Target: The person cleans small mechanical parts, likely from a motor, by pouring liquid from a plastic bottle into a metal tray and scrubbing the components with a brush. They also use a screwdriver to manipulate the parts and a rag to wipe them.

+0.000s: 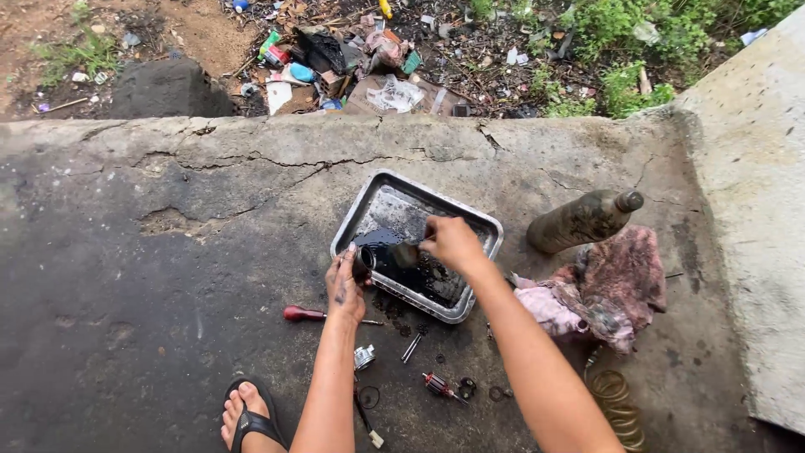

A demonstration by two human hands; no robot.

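The left hand [345, 283] clamps a small dark cylindrical part [366, 259] at the near left rim of the metal tray [394, 201]. The right hand [453, 242] is closed on a dark brush [406, 253] over the tray's oily middle

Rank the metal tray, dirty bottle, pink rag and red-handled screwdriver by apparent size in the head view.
1. Metal tray
2. Pink rag, close to the tray
3. Dirty bottle
4. Red-handled screwdriver, clearly smallest
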